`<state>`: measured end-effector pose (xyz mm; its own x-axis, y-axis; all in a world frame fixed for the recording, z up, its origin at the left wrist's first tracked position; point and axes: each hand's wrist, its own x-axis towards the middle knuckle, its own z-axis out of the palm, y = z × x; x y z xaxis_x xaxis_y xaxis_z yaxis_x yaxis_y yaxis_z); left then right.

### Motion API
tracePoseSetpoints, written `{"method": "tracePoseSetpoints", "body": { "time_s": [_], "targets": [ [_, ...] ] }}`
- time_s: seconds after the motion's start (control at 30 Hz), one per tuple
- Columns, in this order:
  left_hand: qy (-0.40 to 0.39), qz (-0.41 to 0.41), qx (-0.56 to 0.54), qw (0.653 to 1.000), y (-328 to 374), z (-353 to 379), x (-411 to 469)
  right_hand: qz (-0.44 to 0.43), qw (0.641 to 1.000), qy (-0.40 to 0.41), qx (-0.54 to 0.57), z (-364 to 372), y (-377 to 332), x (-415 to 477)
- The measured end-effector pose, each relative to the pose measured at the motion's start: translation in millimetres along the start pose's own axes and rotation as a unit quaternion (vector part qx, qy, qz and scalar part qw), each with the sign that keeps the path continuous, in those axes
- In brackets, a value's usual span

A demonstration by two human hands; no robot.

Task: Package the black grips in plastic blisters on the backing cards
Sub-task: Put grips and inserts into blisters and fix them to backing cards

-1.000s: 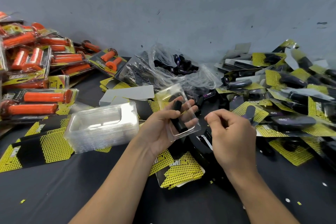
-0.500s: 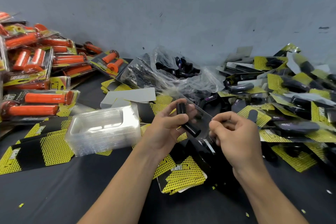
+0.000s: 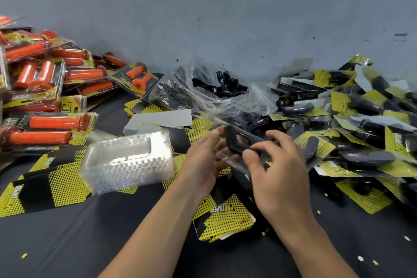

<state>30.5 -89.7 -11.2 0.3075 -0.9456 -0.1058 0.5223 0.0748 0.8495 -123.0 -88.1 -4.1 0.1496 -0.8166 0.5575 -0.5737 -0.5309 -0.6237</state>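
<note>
Head camera, packing bench: boxed orange grips are heaped at far left, beside a stack of empty blisters. At centre the left hand cradles one plastic blister, fingers curled on its edge. A black grip lies in it, long axis slanting from far left to near right. The right hand closes over the grip's near end, thumb pressing, though blur hides the exact contact. Backing cards wait just below, between the forearms and nearer the person, so either hand could likely reach them. Finished black packs pile up at right. A dark tabletop meets a bare grey wall.
</note>
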Motion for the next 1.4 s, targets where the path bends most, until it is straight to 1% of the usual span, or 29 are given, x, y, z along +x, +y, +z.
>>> {"method": "tracePoseSetpoints", "body": {
  "time_s": [0.07, 0.13, 0.2, 0.3, 0.4, 0.43, 0.47, 0.5, 0.57, 0.6, 0.67, 0.73, 0.8, 0.87, 0.9, 0.97, 1.07, 1.17, 1.2, 1.23, 1.33, 1.4],
  "targets": [
    [0.031, -0.003, -0.013, 0.999, -0.8, 0.6, 1.4, 0.004, 0.994, 0.074, 0.084, -6.0, -0.6, 1.3],
    [0.042, -0.001, 0.000, 0.999, -3.2, 0.4, 1.5, 0.015, 0.983, 0.102, 0.154, -12.6, -2.3, 3.6],
    [0.039, 0.004, 0.020, 0.999, -4.2, 0.0, 0.0, 0.029, 0.971, 0.078, 0.223, -19.0, -0.5, 8.5],
    [0.016, 0.012, 0.059, 0.998, -5.7, 0.1, -2.5, 0.062, 0.953, 0.003, 0.296, -28.4, 7.3, 17.6],
    [0.011, 0.030, 0.100, 0.994, -7.0, 1.2, -4.5, 0.114, 0.914, -0.063, 0.385, -36.6, 14.5, 24.4],
    [0.007, 0.037, 0.112, 0.993, -7.2, 1.7, -5.0, 0.127, 0.906, -0.086, 0.395, -38.0, 15.7, 25.8],
    [-0.001, 0.043, 0.120, 0.992, -7.4, 2.3, -5.8, 0.128, 0.910, -0.107, 0.379, -38.1, 16.9, 26.4],
    [-0.013, 0.046, 0.127, 0.991, -7.5, 2.8, -6.8, 0.119, 0.925, -0.125, 0.339, -36.5, 17.7, 26.3],
    [-0.055, 0.047, 0.148, 0.986, -7.2, 4.3, -9.4, 0.083, 0.960, -0.141, 0.228, -29.6, 17.1, 23.1],
    [-0.083, 0.050, 0.162, 0.982, -7.0, 4.2, -10.0, 0.061, 0.974, -0.137, 0.168, -25.8, 15.8, 21.0],
    [-0.142, 0.056, 0.183, 0.971, -7.3, 2.3, -9.9, 0.019, 0.990, -0.120, 0.068, -18.7, 12.7, 16.7],
    [-0.194, 0.048, 0.186, 0.962, -7.7, -0.3, -8.5, -0.014, 0.996, -0.086, 0.011, -12.2, 11.8, 12.6],
    [-0.218, 0.045, 0.185, 0.957, -5.9, -1.7, -7.8, -0.020, 0.999, -0.045, 0.014, -8.3, 10.2, 10.0],
    [-0.219, 0.046, 0.177, 0.958, -4.3, -2.1, -7.9, 0.014, 0.998, -0.023, 0.054, -5.3, 10.2, 8.6],
    [-0.220, 0.046, 0.172, 0.959, -4.0, -1.9, -8.1, 0.046, 0.995, -0.028, 0.082, -4.3, 10.2, 9.3],
    [-0.223, 0.043, 0.176, 0.958, -3.5, 0.0, -10.4, 0.098, 0.985, -0.067, 0.126, -2.8, 12.2, 11.6],
    [-0.207, 0.072, 0.222, 0.950, -4.7, 1.8, -13.4, 0.147, 0.965, -0.125, 0.177, -3.4, 19.4, 15.1],
    [-0.175, 0.099, 0.266, 0.943, -5.6, 2.9, -15.1, 0.186, 0.938, -0.140, 0.259, -5.8, 24.2, 17.1],
    [-0.174, 0.096, 0.258, 0.945, -6.1, 3.0, -15.5, 0.192, 0.936, -0.119, 0.271, -5.7, 25.4, 17.0],
    [-0.181, 0.093, 0.249, 0.947, -6.3, 2.9, -15.7, 0.199, 0.937, -0.079, 0.275, -5.3, 26.0, 17.2],
    [-0.203, 0.086, 0.273, 0.936, -4.0, 4.3, -18.1, 0.217, 0.946, 0.061, 0.233, -3.5, 26.6, 16.5],
    [-0.212, 0.083, 0.294, 0.928, -3.4, 6.3, -19.9, 0.212, 0.952, 0.096, 0.198, -2.2, 23.1, 13.2]
  ]
}}
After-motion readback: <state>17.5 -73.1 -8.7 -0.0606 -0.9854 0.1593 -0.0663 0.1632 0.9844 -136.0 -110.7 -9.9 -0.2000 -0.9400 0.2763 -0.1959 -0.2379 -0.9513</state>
